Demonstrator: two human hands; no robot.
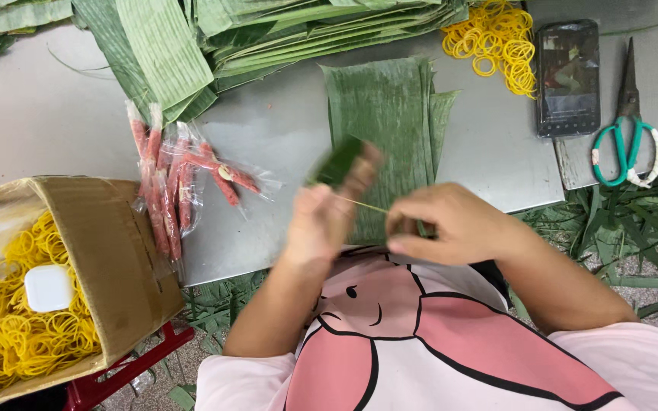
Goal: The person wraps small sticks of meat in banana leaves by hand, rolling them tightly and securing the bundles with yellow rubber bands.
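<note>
My left hand [321, 221] grips a small parcel wrapped in dark green leaf [338, 161], blurred by motion, just above the table's front edge. My right hand [439, 224] sits beside it, fingers pinched on a thin yellow rubber band [363, 204] stretched taut between both hands. Under the hands lies a flat strip of banana leaf [386, 106] on the grey metal table [268, 137]. Left of my left hand rest several red sausages in clear plastic wrap [173, 183].
Stacked banana leaves [268, 30] fill the table's far side. A loose pile of yellow rubber bands [496, 42], a phone [567, 76] and green-handled scissors [624, 133] lie at the right. A cardboard box [108, 259] of rubber bands stands at the left. Leaf scraps [618, 221] litter the floor.
</note>
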